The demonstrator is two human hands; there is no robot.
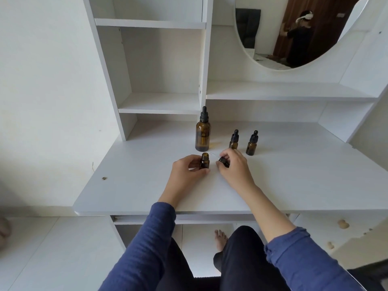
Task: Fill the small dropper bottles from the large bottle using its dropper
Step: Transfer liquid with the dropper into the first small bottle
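A large amber bottle (202, 134) with its black dropper cap on stands upright at the back of the white desk (134, 185). In front of it my left hand (186, 172) grips a small amber bottle (205, 161), which is uncapped and upright on the desk. Just to its right my right hand (234, 166) holds that bottle's black dropper cap (223, 161), its glass tube lying low over the desk towards the open bottle. Two more small amber bottles, one (233, 140) behind my right hand and one (251, 143) further right, stand capped.
White shelving (159, 101) rises behind the desk on the left, and a round mirror (294, 32) hangs above a shelf on the right. My knees and one bare foot (220, 238) show below the desk's front edge. A faint yellowish smear lies beside the large bottle.
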